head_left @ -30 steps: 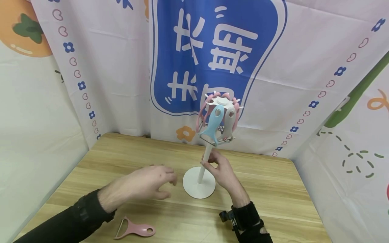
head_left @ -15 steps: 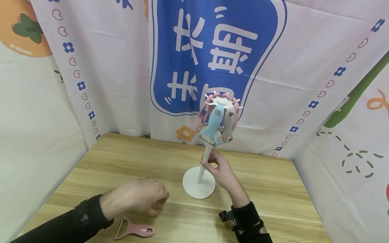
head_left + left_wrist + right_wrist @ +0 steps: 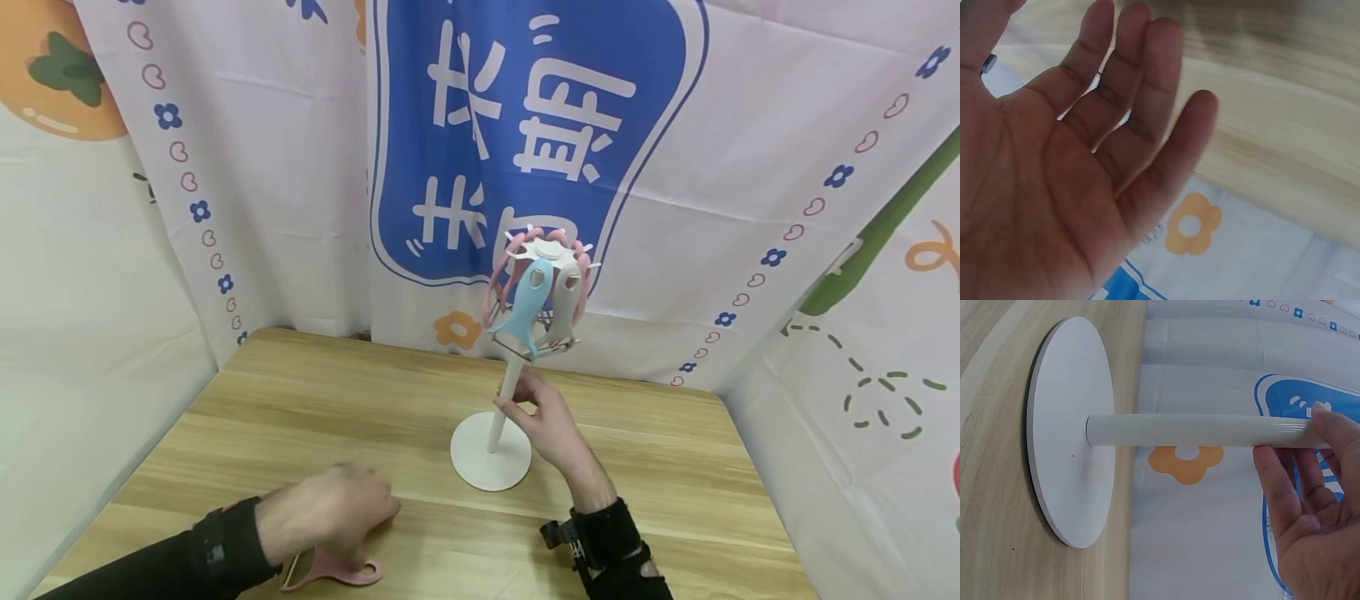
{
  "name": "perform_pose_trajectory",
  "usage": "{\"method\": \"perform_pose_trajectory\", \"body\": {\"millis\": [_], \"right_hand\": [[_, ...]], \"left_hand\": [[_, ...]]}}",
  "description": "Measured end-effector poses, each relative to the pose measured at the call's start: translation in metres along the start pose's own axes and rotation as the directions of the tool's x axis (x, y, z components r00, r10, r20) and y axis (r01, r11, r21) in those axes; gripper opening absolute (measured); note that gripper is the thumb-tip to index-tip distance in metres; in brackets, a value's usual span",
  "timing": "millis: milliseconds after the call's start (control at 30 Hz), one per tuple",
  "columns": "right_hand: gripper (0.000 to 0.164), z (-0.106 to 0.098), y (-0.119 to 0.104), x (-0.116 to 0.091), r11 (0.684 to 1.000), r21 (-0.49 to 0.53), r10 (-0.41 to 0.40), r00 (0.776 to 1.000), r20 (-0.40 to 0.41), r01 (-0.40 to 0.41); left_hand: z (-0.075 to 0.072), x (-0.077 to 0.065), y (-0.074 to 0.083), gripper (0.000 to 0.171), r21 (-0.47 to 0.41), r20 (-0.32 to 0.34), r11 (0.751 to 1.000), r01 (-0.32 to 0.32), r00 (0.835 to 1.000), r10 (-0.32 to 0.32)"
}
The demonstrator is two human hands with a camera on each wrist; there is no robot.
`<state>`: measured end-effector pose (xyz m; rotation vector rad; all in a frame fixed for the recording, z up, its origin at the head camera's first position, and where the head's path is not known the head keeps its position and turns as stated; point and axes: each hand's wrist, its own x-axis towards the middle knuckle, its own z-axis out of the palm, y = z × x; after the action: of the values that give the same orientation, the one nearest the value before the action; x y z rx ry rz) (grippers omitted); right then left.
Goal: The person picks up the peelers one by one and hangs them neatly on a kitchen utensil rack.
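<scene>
A white stand with a round base is upright on the table, its post pinched by my right hand between thumb and fingers. From the stand's top hang several peelers: a light blue peeler, a grey peeler and pink ones at the sides and back. Another pink peeler lies on the table at the front left. Just over it is my left hand, blurred and partly covering it. In the left wrist view the left palm is bare, its fingers loosely extended.
The wooden table ends at a white printed curtain behind the stand. White cloth walls close off the left and right sides. A dark strap with a small camera sits on the right wrist.
My left hand has moved away from the stand, down and left to the pink peeler on the table. The right hand and the stand have stayed put.
</scene>
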<state>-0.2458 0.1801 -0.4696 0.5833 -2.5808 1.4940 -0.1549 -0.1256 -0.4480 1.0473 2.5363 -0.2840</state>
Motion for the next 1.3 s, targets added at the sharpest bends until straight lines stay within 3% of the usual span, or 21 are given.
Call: {"method": "perform_pose_trajectory", "body": {"millis": [200, 333, 433, 567, 667, 900, 1067, 1300], "right_hand": [[0.019, 0.0, 0.0, 0.0, 1.0, 0.003, 0.003, 1.0, 0.001, -0.003], [0.019, 0.0, -0.001, 0.0, 1.0, 0.005, 0.001, 1.0, 0.0, -0.001], [0.019, 0.0, -0.001, 0.0, 1.0, 0.005, 0.001, 1.0, 0.003, -0.001], [0.019, 0.0, 0.0, 0.0, 1.0, 0.002, 0.003, 1.0, 0.004, -0.003], [0.019, 0.001, 0.0, 0.0, 1.0, -0.004, 0.003, 1.0, 0.0, -0.003], [0.019, 0.001, 0.001, -0.001, 1.0, 0.019, 0.004, 1.0, -0.001, -0.004], [0.027, 0.001, 0.001, 0.0, 1.0, 0.023, 0.006, 1.0, 0.005, -0.006], [0.026, 0.001, 0.0, 0.0, 1.0, 0.021, 0.004, 1.0, 0.004, -0.004]], "left_hand": [[0.003, 0.002, 0.004, 0.048, 0.129, 0.063, 0.991, 0.025, 0.997, -0.033], [0.005, -0.001, 0.006, 0.05, 0.159, 0.08, 0.987, 0.032, 0.996, -0.045], [0.005, -0.001, 0.007, 0.05, 0.156, 0.12, 0.987, 0.04, 0.991, -0.059], [0.004, 0.0, 0.006, 0.034, 0.122, 0.18, 0.991, 0.057, 0.981, -0.079], [0.005, 0.0, 0.006, 0.03, 0.097, 0.186, 0.993, 0.07, 0.979, -0.088], [0.008, 0.002, 0.004, 0.036, 0.069, 0.052, 0.996, 0.06, 0.997, -0.064], [0.01, 0.006, 0.003, 0.035, 0.076, -0.034, 0.996, 0.039, 0.999, -0.037], [0.011, 0.008, 0.001, 0.038, -0.024, -0.032, 0.999, 0.029, 0.999, -0.029]]}}
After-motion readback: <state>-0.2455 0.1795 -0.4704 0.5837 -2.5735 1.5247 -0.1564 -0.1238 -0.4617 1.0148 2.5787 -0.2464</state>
